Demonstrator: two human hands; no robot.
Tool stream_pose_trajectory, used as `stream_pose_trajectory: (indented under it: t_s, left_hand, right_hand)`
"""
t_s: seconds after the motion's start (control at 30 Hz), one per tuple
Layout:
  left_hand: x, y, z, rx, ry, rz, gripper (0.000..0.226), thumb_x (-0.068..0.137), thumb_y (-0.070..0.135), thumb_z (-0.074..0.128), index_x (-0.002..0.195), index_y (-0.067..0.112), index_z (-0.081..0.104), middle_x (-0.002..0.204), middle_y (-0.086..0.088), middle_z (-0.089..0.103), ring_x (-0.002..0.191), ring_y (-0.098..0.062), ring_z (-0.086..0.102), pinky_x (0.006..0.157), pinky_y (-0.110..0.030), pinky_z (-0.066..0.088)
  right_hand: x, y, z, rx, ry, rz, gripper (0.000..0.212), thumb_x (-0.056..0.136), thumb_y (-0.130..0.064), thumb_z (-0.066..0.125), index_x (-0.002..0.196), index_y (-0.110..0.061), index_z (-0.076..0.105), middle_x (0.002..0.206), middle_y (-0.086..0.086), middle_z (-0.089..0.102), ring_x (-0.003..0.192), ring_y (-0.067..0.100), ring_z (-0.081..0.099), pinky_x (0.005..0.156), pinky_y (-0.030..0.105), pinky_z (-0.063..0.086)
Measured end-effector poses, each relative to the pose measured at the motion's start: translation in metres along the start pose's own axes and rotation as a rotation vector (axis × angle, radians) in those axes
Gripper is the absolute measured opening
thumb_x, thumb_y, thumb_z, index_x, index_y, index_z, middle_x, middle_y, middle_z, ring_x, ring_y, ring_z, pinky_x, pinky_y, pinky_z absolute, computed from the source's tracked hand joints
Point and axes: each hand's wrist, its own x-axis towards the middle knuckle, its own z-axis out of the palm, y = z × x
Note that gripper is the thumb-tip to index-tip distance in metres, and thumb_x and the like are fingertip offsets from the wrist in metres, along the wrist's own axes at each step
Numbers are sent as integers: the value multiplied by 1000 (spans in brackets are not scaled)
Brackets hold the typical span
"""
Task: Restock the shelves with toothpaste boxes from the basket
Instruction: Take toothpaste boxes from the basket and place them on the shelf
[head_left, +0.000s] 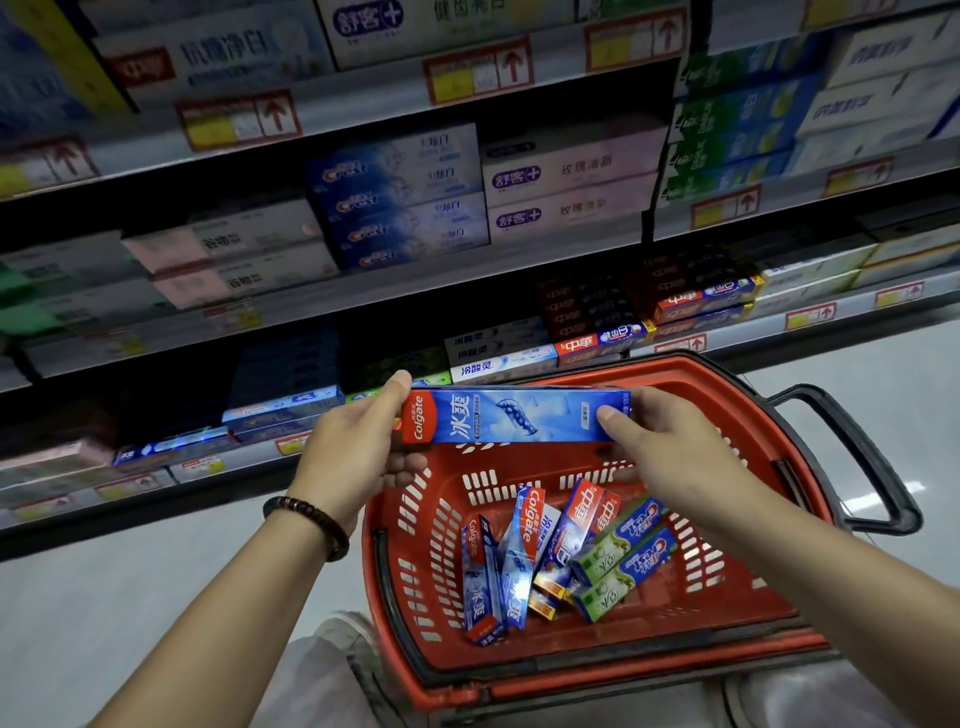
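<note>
Both hands hold one blue Colgate box (514, 418) level above the far rim of the red basket (769, 639): left hand (358, 447) and right hand (670, 441) have fingers clamped on its ends. It is best kept level and slid onto the low shelf (249, 449), label outward.

Glossy printed cardboard toothpaste box (514, 418), slotted red plastic basket (727, 571), dark beaded bracelet (311, 522).

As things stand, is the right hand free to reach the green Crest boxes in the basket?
Probably not yet: the right hand grips one end of the blue Colgate box, the left hand the other. Once freed, the green Crest boxes lie uncovered in the open basket.
</note>
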Motion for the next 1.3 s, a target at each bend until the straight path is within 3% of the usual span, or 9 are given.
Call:
stream_pose_trajectory:
  t_s: [0.27, 0.5, 0.7, 1.07, 1.3]
  left_hand:
    - [9, -1, -2, -9, 25, 3, 59, 94, 74, 47, 109, 18, 63, 89, -15, 79, 68, -23, 71, 87, -49, 61]
    - [16, -3, -5, 41, 34, 7, 63, 89, 79, 48, 112, 22, 61, 92, -11, 79, 69, -22, 74, 83, -45, 64]
    - [20, -6, -4, 62, 16, 27, 54, 94, 71, 50, 114, 22, 62, 94, -9, 79, 67, -20, 72, 69, -35, 60]
    - [20, -7, -2, 79, -4, 29, 37, 101, 57, 54, 119, 25, 62, 100, -3, 78, 72, -19, 75, 70, -36, 60]
    - [13, 1, 1, 175, 22, 77, 33, 102, 48, 59, 127, 26, 57, 100, 1, 77, 75, -19, 78, 71, -40, 64]
  right_hand:
    - [-3, -7, 5, 119, -1, 3, 23, 112, -30, 52, 127, -27, 69, 114, -6, 78, 98, 17, 78, 91, 44, 63]
    - [-3, -14, 6, 133, 1, 17, 25, 113, -26, 50, 131, -24, 67, 115, -6, 76, 90, 16, 79, 81, 40, 62]
    - [-2, -15, 5, 143, 6, 23, 25, 112, -29, 52, 132, -24, 66, 117, -5, 76, 91, 15, 79, 75, 34, 59]
    - [-5, -20, 3, 207, -9, 25, 23, 109, -33, 57, 126, -20, 66, 116, 1, 77, 89, 20, 80, 75, 39, 60]
    - [-13, -33, 4, 212, 30, -133, 13, 105, -29, 64, 114, -22, 69, 104, 2, 80, 85, 22, 80, 83, 42, 63]
